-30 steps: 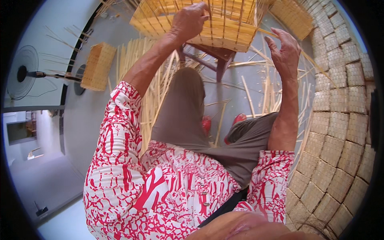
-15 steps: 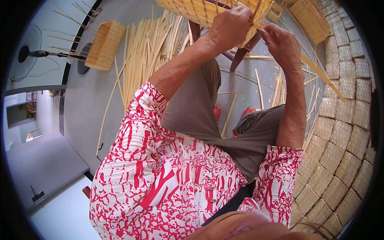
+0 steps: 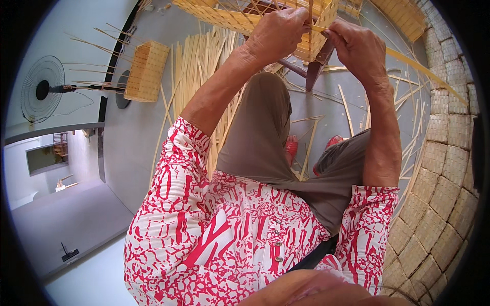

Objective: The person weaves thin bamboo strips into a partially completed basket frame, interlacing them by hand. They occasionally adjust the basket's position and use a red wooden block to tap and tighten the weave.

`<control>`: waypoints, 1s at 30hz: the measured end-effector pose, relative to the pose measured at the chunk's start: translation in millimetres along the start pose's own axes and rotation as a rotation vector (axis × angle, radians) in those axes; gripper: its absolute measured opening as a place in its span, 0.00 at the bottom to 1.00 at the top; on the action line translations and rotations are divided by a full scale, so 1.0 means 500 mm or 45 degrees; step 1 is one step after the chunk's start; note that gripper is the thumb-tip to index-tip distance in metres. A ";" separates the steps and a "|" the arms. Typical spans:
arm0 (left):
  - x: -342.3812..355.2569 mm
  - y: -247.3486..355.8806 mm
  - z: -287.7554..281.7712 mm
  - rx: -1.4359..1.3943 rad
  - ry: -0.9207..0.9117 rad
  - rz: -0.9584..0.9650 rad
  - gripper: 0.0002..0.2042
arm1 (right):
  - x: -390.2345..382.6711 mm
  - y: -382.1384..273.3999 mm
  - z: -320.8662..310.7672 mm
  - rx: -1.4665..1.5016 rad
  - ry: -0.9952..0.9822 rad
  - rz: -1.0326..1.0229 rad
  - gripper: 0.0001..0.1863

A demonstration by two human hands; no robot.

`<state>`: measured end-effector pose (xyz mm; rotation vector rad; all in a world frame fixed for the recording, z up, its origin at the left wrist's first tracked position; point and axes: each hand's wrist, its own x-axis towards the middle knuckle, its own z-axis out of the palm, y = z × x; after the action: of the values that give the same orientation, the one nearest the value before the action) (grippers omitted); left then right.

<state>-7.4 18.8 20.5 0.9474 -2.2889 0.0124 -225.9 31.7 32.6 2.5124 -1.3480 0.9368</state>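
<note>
Nearest me is the red-and-white patterned shirt (image 3: 219, 229), then the grey-brown trousers (image 3: 252, 137) of the seated wearer. Beyond the knees I have both bare hands at the right corner of a yellow, box-shaped woven basket (image 3: 219, 14). The right hand (image 3: 360, 53) has its grip closed, thumb and finger pinching a flat, pale yellow strip (image 3: 429, 74) whose long tail runs off to the right. The left hand (image 3: 280, 34) is curled at the same corner; its fingertips are partly hidden, so I cannot tell whether its grip is closed on anything.

I judge the step in hand to be working this strip in at the corner. The next move calls for a steady corner and the strip kept flat.

A dark brown wooden leg (image 3: 319, 66) shows beneath the basket. Loose pale strips (image 3: 201, 66) cover the floor to the left; past them stand a smaller woven basket (image 3: 148, 71) and, farthest left, a black round fan (image 3: 42, 89).
</note>
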 end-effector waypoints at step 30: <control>-0.009 0.011 -0.090 -0.541 -0.201 -0.127 0.12 | 0.070 -0.010 -0.042 0.335 -0.249 -0.108 0.10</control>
<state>16.8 36.7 54.9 0.8562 -2.2506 -0.5866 -217.6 18.1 70.7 2.9016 -1.2255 0.9258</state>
